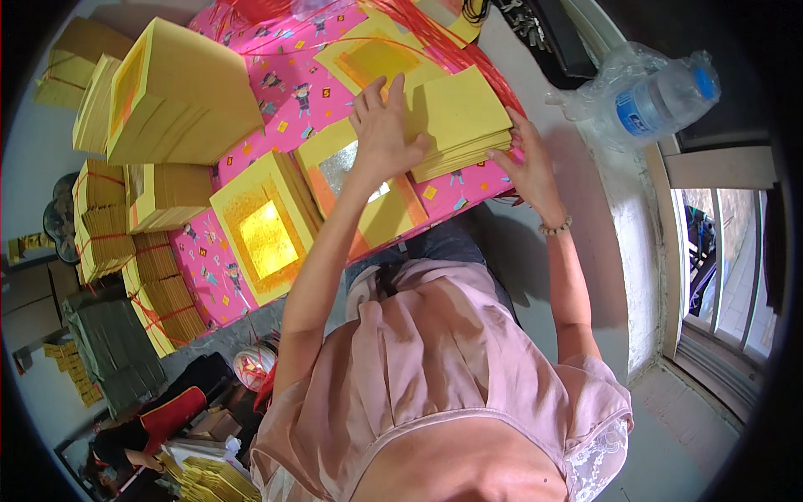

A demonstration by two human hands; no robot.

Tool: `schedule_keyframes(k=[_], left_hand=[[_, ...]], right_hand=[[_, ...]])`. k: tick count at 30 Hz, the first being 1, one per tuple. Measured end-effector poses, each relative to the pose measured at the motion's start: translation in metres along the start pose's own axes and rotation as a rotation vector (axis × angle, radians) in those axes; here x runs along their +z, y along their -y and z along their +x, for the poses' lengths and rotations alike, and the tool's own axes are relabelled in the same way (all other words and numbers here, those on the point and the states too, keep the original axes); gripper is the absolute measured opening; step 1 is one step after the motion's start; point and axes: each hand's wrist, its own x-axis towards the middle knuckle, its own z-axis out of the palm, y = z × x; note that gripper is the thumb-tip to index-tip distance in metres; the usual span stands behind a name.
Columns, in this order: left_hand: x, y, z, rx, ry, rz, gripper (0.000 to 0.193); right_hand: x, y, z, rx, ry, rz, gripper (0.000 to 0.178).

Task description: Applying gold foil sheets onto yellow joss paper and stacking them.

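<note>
Two hands at a stack of yellow paper sheets [460, 117] on a pink patterned cloth [288, 92]: left hand [381, 125] flat, fingers spread across the stack's top near its left edge; right hand [525, 167] cupped against the right side, fingertips curled onto the sheets' edges. Just left of the stack, a sheet with a silver foil square [347, 167], then one with a gold foil square [266, 238]. Farther left, tall piles of yellow paper [180, 96] and red-tied bundles [104, 222]. Upper right, a clear plastic water bottle [661, 96] on a ledge.
</note>
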Motion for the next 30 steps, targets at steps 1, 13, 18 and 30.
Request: schedule_keyframes(k=[1,13,18,30], left_hand=[[-0.003,0.002,0.012,0.054,0.112,0.039,0.098],[0.043,-0.008,0.097,-0.181,0.629,-0.382,0.094],[0.044,-0.013,0.095,-0.147,0.569,-0.376,0.087],[0.06,-0.011,0.091,-0.171,0.524,-0.368,0.083]], right_hand=[[0.001,0.0,0.001,0.005,0.007,0.022,0.076],[0.004,-0.007,0.003,0.037,-0.029,0.097,0.057],[0.005,-0.013,0.003,0.03,-0.032,0.108,0.057],[0.001,-0.004,0.001,0.015,0.005,0.078,0.065]])
